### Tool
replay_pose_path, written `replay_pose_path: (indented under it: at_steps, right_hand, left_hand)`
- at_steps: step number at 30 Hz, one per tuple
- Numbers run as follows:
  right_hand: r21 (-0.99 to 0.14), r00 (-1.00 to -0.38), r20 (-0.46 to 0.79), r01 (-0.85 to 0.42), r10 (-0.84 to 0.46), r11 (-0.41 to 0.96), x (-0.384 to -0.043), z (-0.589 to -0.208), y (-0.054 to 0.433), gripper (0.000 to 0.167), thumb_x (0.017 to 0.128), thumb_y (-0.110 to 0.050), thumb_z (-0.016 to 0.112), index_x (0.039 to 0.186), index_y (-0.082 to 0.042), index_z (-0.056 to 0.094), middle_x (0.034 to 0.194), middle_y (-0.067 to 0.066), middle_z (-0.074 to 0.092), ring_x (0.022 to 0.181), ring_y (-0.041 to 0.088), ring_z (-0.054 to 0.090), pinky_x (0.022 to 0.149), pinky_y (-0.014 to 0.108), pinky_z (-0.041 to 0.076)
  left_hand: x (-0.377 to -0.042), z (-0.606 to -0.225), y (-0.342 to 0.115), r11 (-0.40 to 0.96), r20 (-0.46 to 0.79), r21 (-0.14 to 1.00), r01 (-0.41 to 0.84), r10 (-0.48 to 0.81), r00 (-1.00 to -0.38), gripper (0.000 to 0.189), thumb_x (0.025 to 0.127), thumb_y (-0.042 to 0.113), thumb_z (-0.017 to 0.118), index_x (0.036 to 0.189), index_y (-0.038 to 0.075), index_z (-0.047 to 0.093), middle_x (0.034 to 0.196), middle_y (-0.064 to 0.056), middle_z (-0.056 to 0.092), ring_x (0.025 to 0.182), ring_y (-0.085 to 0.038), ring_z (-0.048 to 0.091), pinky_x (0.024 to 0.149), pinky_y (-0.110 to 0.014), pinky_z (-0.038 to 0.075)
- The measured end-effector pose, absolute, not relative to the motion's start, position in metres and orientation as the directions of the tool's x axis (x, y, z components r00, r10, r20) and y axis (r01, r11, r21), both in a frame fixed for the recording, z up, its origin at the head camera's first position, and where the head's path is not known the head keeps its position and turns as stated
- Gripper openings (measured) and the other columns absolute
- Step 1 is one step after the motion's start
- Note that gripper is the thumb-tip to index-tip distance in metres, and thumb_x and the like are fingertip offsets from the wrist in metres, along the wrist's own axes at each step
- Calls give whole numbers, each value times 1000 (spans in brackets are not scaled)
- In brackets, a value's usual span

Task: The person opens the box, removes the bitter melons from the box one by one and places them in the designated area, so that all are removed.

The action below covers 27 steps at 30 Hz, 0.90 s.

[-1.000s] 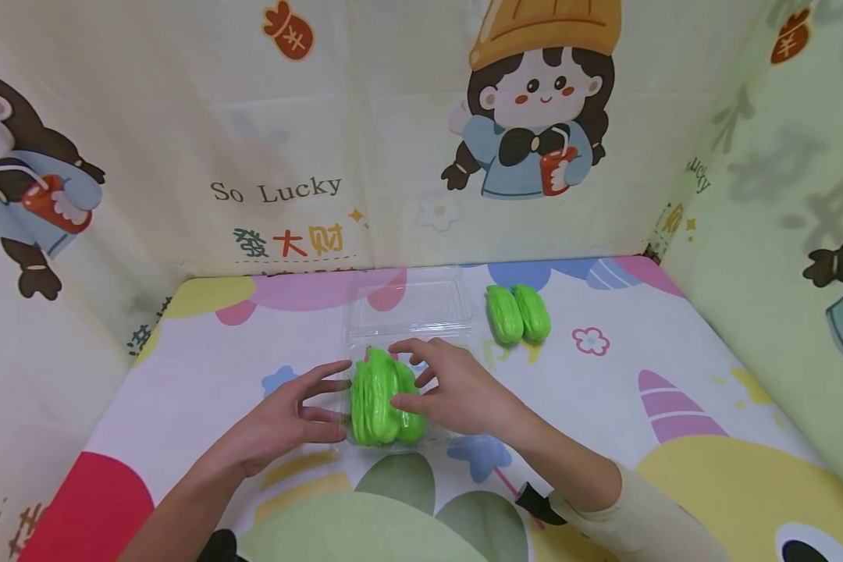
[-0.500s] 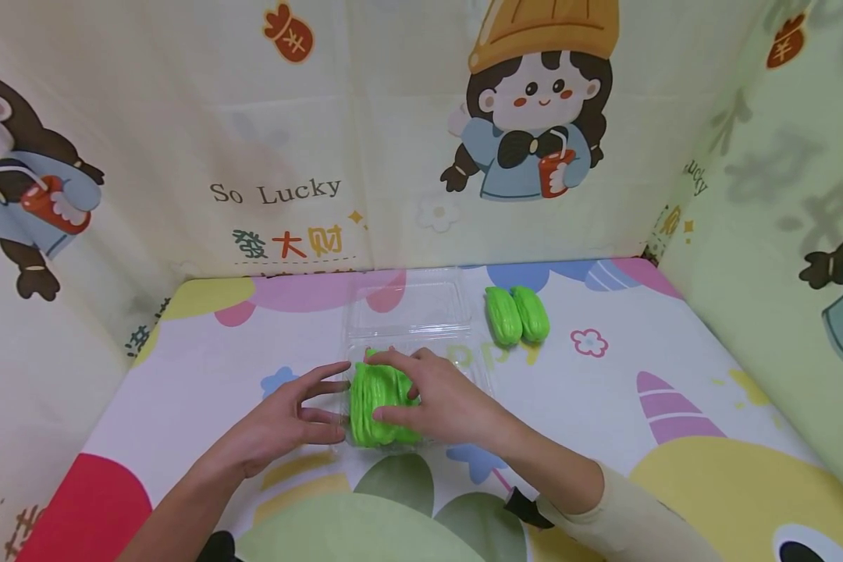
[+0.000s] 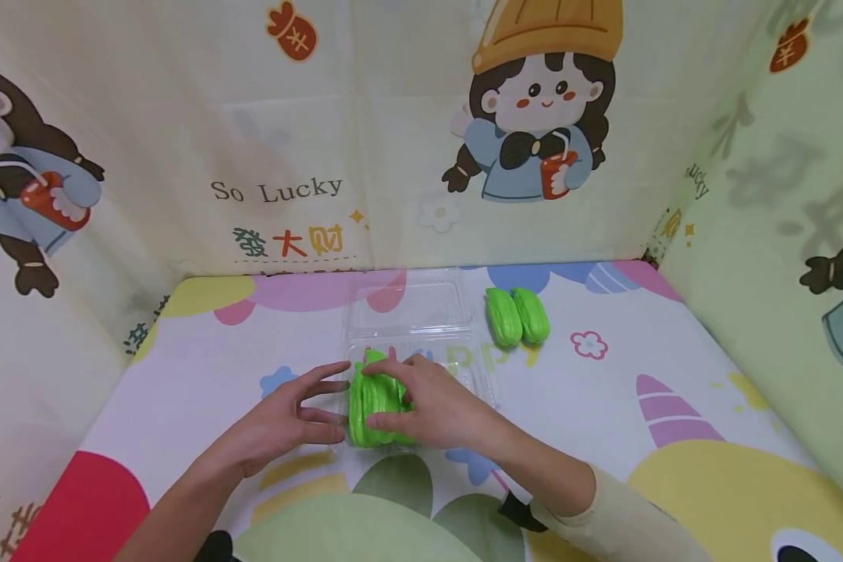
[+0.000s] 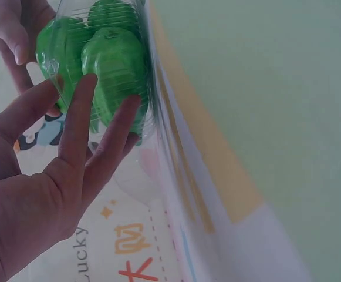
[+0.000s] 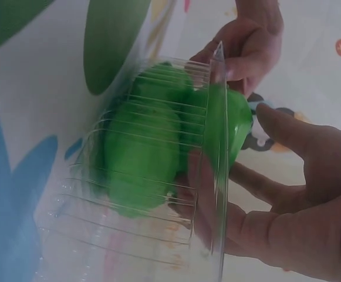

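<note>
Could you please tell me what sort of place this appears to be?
Probably a small, staged tabletop booth: cartoon-printed cloth walls rise behind and on both sides of a brightly patterned table cover, on which a clear box stands open.

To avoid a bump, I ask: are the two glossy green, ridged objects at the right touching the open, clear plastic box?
Apart: the head view shows a strip of white tabletop between the green objects and the clear box.

I have pale cloth walls (image 3: 393, 86), printed with cartoon girls (image 3: 534, 160), on three sides of my white, brightly patterned tabletop (image 3: 204, 359).
</note>
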State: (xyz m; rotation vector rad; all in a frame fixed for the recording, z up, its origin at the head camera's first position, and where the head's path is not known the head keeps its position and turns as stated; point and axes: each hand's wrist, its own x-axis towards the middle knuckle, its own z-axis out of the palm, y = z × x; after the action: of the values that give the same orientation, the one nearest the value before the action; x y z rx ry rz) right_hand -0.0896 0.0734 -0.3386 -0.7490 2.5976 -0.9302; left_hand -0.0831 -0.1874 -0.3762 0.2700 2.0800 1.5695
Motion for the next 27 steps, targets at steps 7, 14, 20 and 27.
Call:
replay_pose_path:
  at_steps: [7,14,20,27]
  right_hand:
    - [-642,-841,-71,-373,-536,669,-91,-339,72,61,89,-41,82,144,-28,58,100,-1,63,97,22,59,73,30,49]
    - [-651,-849,-64,-362,-524,667,-92,-340,72,59,88,-37,84,141,-30,59,105,-2,67,96,22,59,75,33,51]
    - [-685,-855,-75,-330,-513,649,-92,-340,77,58,88,-33,84,140,-32,59,113,-4,68,90,14,62,74,32,52]
    - [-702,-847,-54,-344,-528,623,-91,-336,83,59,89,-29,82,144,-31,58,121,-5,70,94,14,65,72,31,53]
  left_hand:
    - [-83,-377,-187,305,-269,943,-134,461,-846,90,90,10,81,164,17,30,162,-24,38,114,-30,69,90,-36,58]
    - [-82,-376,-187,312,-281,939,-145,451,-847,90,90,11,81,164,19,31,162,-24,39,115,-30,69,90,-37,58]
    - [-82,-376,-186,309,-284,939,-150,451,-846,89,90,11,81,164,20,32,163,-23,38,116,-30,68,90,-37,58]
    - [-82,-377,-187,301,-274,943,-142,460,-844,90,90,11,81,164,20,31,163,-23,38,115,-30,68,90,-37,57]
